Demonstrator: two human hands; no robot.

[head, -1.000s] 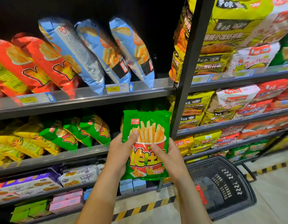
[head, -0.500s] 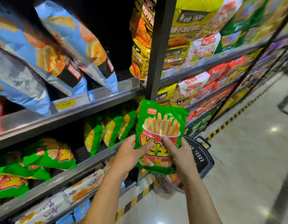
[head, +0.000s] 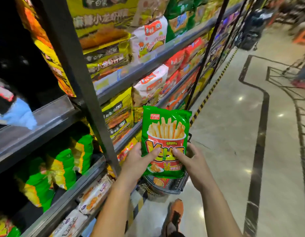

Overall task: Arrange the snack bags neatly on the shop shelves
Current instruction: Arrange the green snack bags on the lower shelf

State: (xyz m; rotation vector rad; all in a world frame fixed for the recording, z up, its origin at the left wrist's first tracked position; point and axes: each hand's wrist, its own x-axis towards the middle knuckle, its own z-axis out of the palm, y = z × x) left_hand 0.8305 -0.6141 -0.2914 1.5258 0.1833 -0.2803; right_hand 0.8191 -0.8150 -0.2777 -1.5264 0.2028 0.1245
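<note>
Left hand (head: 135, 162) and right hand (head: 191, 162) pinch the green fries bag (head: 165, 132) low, dead centre, off the shelf (head: 76, 183) at nine o'clock. Slick foil, held low: it could slip into the basket (head: 174, 187) below.

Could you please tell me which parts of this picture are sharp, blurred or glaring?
In the head view the fries bag, left hand and right hand are sharp; the green shelf bags are motion-blurred, and lamp glare spots the floor.

Head cam, looking down, close.
</note>
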